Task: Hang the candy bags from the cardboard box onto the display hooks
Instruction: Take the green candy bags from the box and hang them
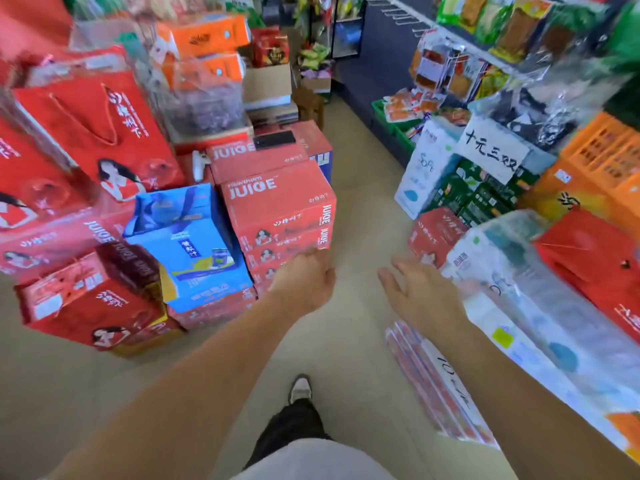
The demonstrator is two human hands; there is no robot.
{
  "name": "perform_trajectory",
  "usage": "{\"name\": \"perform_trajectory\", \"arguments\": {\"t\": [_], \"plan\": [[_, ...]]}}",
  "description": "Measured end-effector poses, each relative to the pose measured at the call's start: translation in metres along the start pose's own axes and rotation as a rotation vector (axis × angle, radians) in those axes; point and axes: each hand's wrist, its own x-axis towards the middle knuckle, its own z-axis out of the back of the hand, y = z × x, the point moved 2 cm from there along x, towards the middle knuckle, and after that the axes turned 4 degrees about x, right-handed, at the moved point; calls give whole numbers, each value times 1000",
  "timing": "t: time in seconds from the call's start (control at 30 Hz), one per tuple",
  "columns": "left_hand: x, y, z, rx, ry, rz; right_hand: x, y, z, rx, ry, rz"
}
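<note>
At the far left, glossy red paper gift bags with cord handles (97, 133) are stacked among red cartons. To their right, a blue paper gift bag (187, 244) is set on low red cartons. A stack of red cardboard juice cartons (277, 206) is positioned beside it, and a flat black phone (275, 139) is laid on the rear carton. Further back, an open brown cardboard box (266, 83) holding red packs is located at the aisle end. Whether candy bags are inside cannot be determined.

The left hand (304, 282) is extended above the beige floor (360, 209), in front of the lower corner of the juice cartons. Its fingers are loosely bent downward and nothing is gripped. The right hand (419, 292) is extended beside it, apart from it, with fingers straight and spread. Nothing is gripped.

White wire display hooks (401, 16) are mounted on a dark wall panel at the upper right, well apart from both hands. Clear hanging snack bags (446, 71) are suspended further right. Below them, a white handwritten paper sign (491, 150) is fixed over packaged goods, and an orange plastic crate (609, 150) is placed at the far right.
</note>
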Motion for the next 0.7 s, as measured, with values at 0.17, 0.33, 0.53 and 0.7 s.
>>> {"name": "perform_trajectory", "arguments": {"t": [0.17, 0.33, 0.53, 0.7], "plan": [[60, 33, -15, -70, 81, -4, 60, 8, -11, 51, 49, -94], [130, 36, -22, -75, 198, -14, 127, -11, -8, 81, 16, -138], [266, 22, -4, 113, 209, -166, 211, -60, -9, -20, -90, -101], [367, -14, -14, 31, 236, -107, 316, -115, 0, 27, 18, -84]]}}
